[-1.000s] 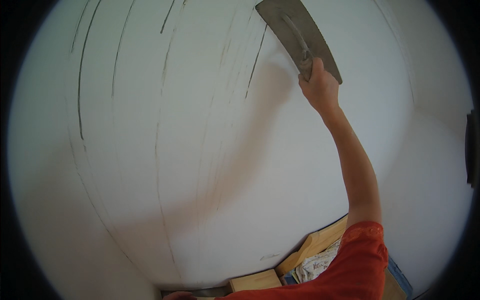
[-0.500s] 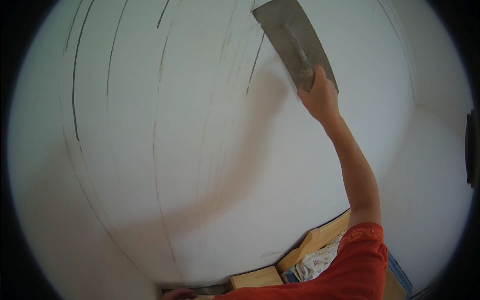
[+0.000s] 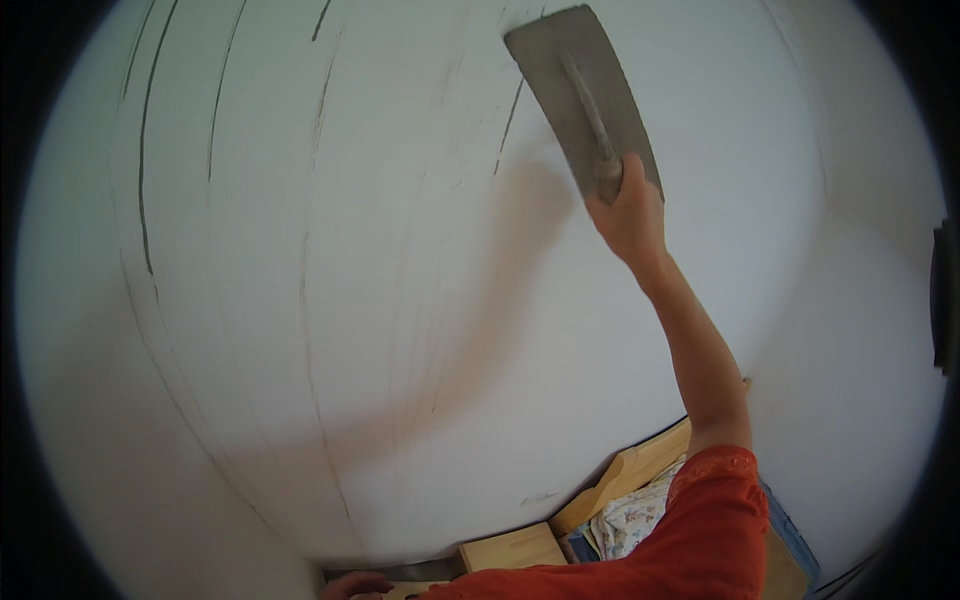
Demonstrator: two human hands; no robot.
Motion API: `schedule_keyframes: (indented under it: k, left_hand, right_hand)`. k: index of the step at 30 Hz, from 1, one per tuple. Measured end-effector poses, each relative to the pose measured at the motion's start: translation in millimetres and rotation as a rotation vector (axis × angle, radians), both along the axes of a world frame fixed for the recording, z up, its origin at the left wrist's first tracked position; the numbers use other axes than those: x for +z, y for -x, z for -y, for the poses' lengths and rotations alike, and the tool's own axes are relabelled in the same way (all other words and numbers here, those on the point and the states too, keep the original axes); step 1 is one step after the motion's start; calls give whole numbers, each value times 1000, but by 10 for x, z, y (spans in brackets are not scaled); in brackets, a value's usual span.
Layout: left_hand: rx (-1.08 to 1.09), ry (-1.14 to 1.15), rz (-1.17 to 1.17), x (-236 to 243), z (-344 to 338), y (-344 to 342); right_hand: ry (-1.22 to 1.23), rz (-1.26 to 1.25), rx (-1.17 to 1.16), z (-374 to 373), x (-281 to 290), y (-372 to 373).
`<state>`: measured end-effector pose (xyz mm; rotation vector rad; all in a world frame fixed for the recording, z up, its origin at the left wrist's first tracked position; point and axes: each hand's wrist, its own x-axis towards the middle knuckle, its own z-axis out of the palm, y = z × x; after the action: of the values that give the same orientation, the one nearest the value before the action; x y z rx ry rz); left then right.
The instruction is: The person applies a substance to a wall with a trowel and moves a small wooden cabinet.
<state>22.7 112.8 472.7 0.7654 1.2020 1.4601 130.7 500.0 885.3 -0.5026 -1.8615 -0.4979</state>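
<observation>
High on the white wall (image 3: 400, 300), my right hand (image 3: 630, 215) is closed around the handle of a grey plastering trowel (image 3: 570, 110). The trowel's broad blade is tilted, its top leaning left, and lies against or very close to the wall; I cannot tell exactly which. Dark lines run down the wall left of the blade, and one short dark line (image 3: 510, 125) shows just beside its left edge. My left hand (image 3: 357, 584) shows only in part at the lower edge, fingers stretched to the right near a pale wooden surface, with nothing visible in them.
Below the wall stand a wooden box-like piece (image 3: 512, 550) and a wooden headboard (image 3: 640, 465) with a curved top. Flowered cloth (image 3: 630, 520) lies in front of the headboard. A dark object (image 3: 941, 300) is at the far right. A wall corner runs down the right side.
The trowel and my right hand sit slightly lower and farther left in the picture, and the blade's top edge now shows. Brown streaks left of the blade look fainter. The view has shifted a little.
</observation>
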Motion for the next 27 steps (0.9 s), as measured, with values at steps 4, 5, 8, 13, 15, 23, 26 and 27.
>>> schedule_keyframes:
  k: [4, 5, 8, 13, 15, 23, 26, 27]
  left_hand:
    - [7, -1, 7, 97, 16, -34]
    - [2, 2, -20, 117, 19, -34]
    - [-26, 16, -12, 156, 4, -17]
    - [-47, 47, -89, 122, -65, 71]
    - [-24, 55, -98, 141, -56, 61]
    - [-73, 56, -138, 175, -150, 149]
    - [-59, 43, -103, 19, -164, 148]
    - [-58, 26, -88, 14, -174, 160]
  right_hand:
    - [25, 39, 45, -64, -327, -61]
    - [3, 41, 33, -73, -288, -120]
    - [-43, -14, 40, -144, -54, -223]
    - [-29, -45, -5, -26, 256, -176]
    - [-99, -13, -23, -13, 100, -129]
    - [-74, -16, 0, -13, 97, -186]
    - [-84, -81, 6, -49, 91, -81]
    - [-103, -92, 7, -53, 68, -31]
